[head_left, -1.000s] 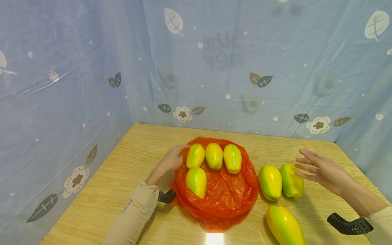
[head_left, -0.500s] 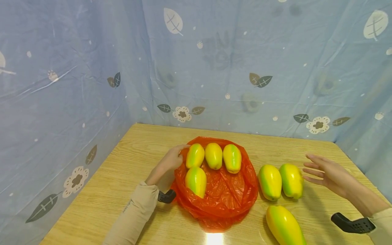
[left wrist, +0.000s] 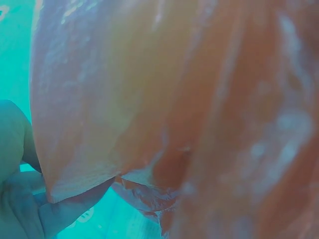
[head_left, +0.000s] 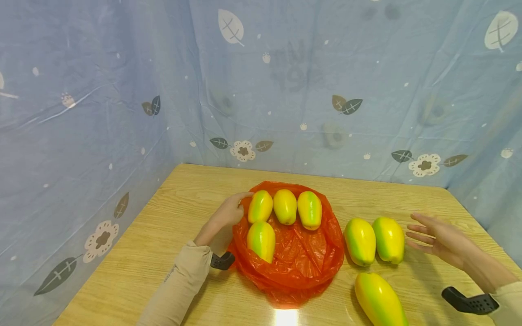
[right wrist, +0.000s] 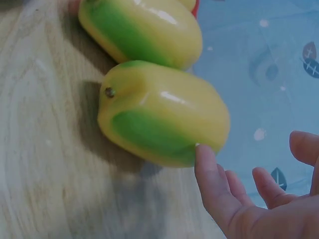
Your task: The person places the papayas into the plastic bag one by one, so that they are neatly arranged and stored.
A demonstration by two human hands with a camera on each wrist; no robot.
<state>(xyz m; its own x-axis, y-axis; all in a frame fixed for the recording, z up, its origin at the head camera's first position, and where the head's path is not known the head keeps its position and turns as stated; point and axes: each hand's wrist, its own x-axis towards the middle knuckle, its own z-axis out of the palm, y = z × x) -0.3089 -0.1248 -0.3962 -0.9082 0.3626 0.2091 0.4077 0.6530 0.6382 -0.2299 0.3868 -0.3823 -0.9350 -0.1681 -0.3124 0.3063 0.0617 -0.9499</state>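
A red plastic bag (head_left: 302, 267) lies spread wide on the table, its rim rolled out in a ring. Several glossy yellow-green papayas (head_left: 285, 207) rest inside, mostly along its back and left. At the bag's left rim, my left hand (head_left: 226, 213) grips the plastic; in the left wrist view the bag's film (left wrist: 139, 99) fills most of the picture, with the thumb and a finger around its edge. My right hand (head_left: 442, 240), fingers spread and holding nothing, hovers right beside a papaya (head_left: 389, 240). In the right wrist view a fingertip overlaps that papaya's end (right wrist: 164, 114).
Left of that papaya stands another papaya (head_left: 360, 242), close to the bag. A third, longer-looking papaya (head_left: 379, 299) lies nearer the front edge. Behind the wooden table (head_left: 195, 190) hangs a blue patterned curtain (head_left: 285, 90), which also runs along the left side.
My right hand has drawn back a little to the right and toward me, away from the nearest papaya. The left hand, the bag and the papayas have stayed in place.
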